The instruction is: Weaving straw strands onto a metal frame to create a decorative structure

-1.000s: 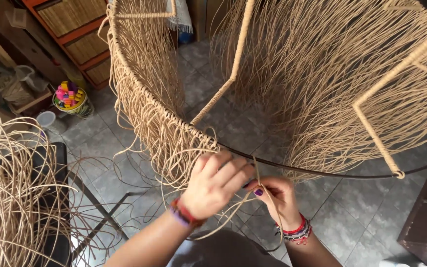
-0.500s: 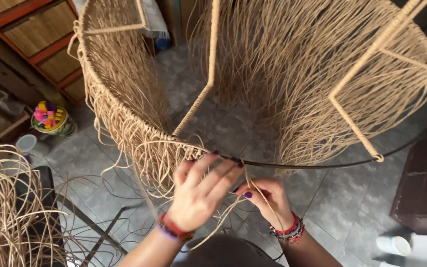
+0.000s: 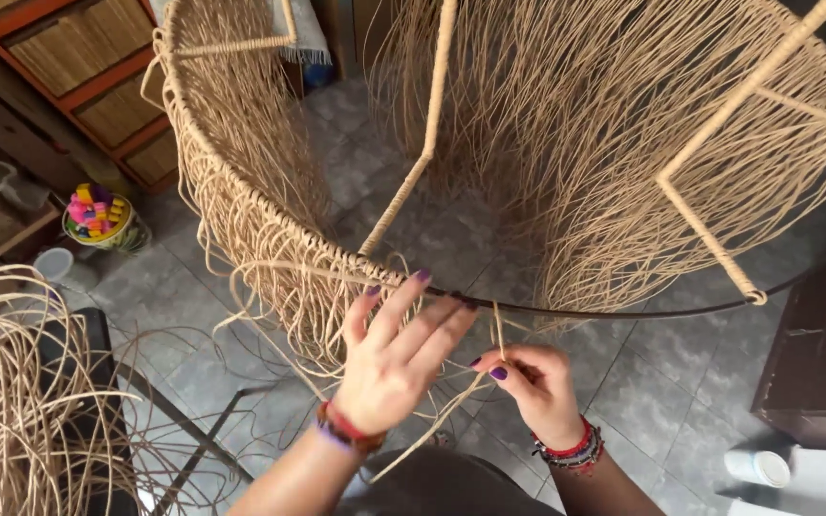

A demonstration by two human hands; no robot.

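Observation:
A large round frame (image 3: 623, 311) of dark metal rod is partly wrapped with tan wicker strands (image 3: 270, 239), which hang from its rim. My left hand (image 3: 394, 358) rests with spread fingers on the rim where the wrapped part ends. Just to its right, my right hand (image 3: 537, 382) pinches one tan strand (image 3: 497, 330) that runs up to the bare rod. Both wrists wear bead bracelets.
A loose heap of wicker strands (image 3: 11, 411) lies at the left over a dark metal stand. A bowl of coloured bits (image 3: 97, 215) sits on the grey tiled floor. Orange shelving (image 3: 88, 76) stands at the far left, a dark cabinet (image 3: 815, 373) at the right.
The view has tilted so the frame's rim sits higher and further right. My left hand's fingers have spread out over the rim; my right hand still pinches the strand.

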